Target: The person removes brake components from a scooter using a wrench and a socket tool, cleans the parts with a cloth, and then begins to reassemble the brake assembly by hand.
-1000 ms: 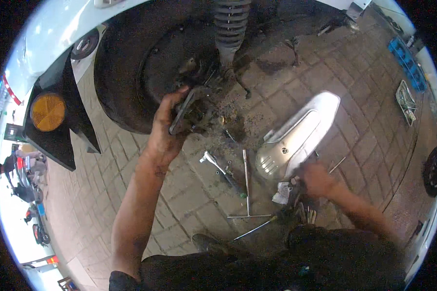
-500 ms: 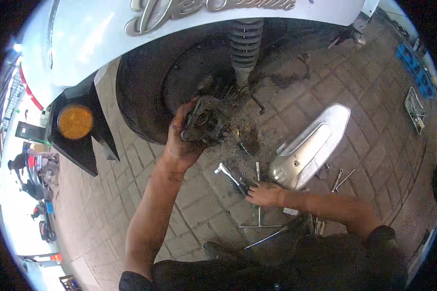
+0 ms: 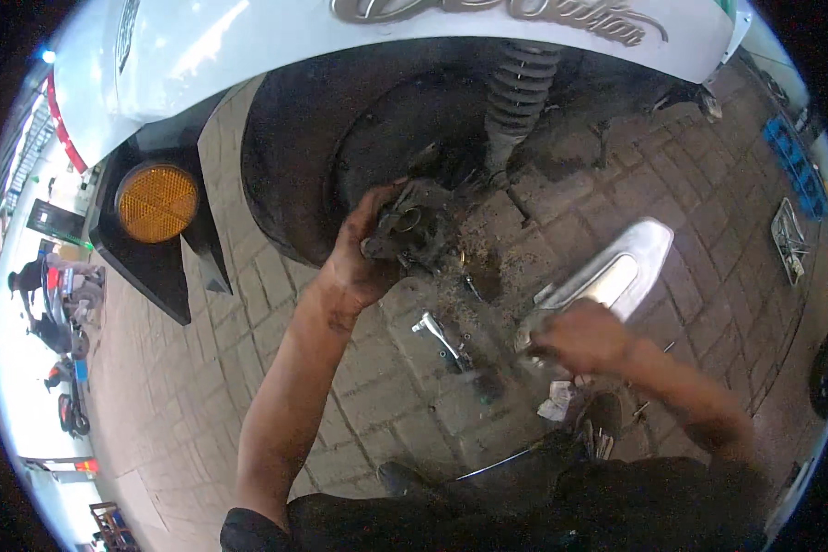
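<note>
My left hand [image 3: 366, 262] is wrapped round the side of a dark, greasy metal part [image 3: 423, 221] with a round opening, beside the scooter's wheel [image 3: 290, 175]. My right hand [image 3: 587, 339] is blurred by motion, its fingers curled in over the lower end of a silver and gold cover [image 3: 649, 248] lying on the paving. What it holds, if anything, is hidden by the blur. A ratchet wrench [image 3: 432, 329] lies on the ground between my hands, with small fasteners near it.
The scooter's white body panel [image 3: 248, 51] overhangs the work, with a shock absorber [image 3: 522, 97] under it. An orange reflector [image 3: 157, 203] sticks out at left. A crumpled white paper [image 3: 557, 401] lies near my knees; a blue crate [image 3: 793, 166] and metal tray [image 3: 788, 239] stand at far right.
My right hand has lifted off the tools on the ground and moved right and up, over the cover. The T-handle wrench that lay there is no longer visible. My left hand keeps its hold.
</note>
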Motion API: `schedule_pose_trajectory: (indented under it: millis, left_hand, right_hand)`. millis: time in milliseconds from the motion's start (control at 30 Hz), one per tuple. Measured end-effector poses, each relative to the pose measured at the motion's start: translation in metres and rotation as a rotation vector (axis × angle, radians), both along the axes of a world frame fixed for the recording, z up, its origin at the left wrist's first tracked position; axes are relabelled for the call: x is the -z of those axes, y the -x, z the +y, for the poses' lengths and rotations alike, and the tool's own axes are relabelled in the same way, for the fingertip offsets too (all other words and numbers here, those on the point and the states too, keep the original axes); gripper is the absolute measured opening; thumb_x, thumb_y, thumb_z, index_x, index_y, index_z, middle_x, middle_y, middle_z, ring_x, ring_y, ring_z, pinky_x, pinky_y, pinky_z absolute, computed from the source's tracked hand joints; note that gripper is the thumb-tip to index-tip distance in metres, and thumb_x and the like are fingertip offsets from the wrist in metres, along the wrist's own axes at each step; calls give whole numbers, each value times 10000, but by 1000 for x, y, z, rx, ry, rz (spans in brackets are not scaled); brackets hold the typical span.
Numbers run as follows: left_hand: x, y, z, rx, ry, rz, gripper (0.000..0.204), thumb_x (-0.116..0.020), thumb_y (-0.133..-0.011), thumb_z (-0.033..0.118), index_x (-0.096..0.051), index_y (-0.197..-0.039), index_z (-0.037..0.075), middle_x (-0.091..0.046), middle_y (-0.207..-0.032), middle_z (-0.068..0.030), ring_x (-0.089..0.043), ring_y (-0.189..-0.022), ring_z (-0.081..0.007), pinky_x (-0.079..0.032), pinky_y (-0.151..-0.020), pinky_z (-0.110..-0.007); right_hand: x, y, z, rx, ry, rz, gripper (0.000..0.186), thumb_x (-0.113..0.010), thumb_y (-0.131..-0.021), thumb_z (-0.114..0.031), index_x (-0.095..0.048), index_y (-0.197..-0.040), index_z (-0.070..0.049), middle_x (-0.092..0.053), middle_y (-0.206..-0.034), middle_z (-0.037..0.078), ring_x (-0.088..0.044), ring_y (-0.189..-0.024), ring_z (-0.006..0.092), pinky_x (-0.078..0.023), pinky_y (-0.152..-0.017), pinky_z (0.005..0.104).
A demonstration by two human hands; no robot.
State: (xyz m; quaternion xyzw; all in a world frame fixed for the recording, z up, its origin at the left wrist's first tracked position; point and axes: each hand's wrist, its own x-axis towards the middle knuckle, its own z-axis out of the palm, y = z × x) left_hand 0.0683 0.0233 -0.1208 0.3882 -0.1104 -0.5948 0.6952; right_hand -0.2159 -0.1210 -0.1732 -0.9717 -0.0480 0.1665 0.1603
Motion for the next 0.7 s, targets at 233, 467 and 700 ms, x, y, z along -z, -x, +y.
schedule_pose_trajectory:
  millis: [233,467,700]
  left_hand:
    - [4,-1,3,13,61,-59,438,-529,-967,407,-531,-1321,149,-588,-1284,-93,-557,-1188,-251,-467,-976,-482]
    - [0,8,0,37,8,-166,502,-610,-908,340,-501,-1350,127,-582,-1315,-85,-544,-1211,-250,-374,-1089,-452]
    - [8,8,2,59,145,-178,440,-575,-941,324,-515,-1335,136,-578,-1316,-80,-535,-1207,-254,-402,-1085,-439]
  right_hand:
    - [-60,61,-56,543,-570,-198,226,-621,-933,-245,-716,-1002,-52,-705,-844,143,-668,-738,281,-496,-648,390]
    - [-44,55,-13,958,-573,-769,215,-655,-924,-143,-690,-1029,42,-676,-746,126,-586,-651,149,-483,-631,321]
    - [-22,23,20,979,-602,-769,257,-655,-915,-111,-662,-1105,62,-693,-823,179,-657,-744,179,-511,-707,316]
